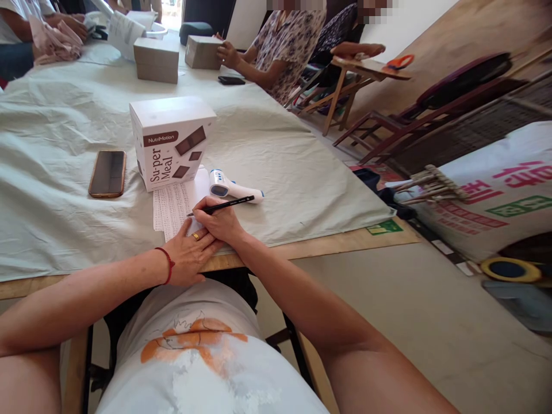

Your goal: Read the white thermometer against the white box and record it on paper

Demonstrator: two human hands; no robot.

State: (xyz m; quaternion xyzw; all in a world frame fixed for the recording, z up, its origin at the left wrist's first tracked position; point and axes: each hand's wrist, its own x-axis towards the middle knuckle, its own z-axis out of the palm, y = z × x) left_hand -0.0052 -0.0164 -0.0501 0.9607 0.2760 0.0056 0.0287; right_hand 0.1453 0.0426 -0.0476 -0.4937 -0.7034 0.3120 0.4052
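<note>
A phone point(107, 174) lies flat on a pale tablecloth point(56, 224).

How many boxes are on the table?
3: one white printed box beyond the right hand; one plain brown box farther back; another brown box right of it, at a co-worker's hand. Others may be hidden.

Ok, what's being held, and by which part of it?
The right hand holds a black writing tool near its tip; the left hand lies palm down, nothing visible in its grip.
</note>
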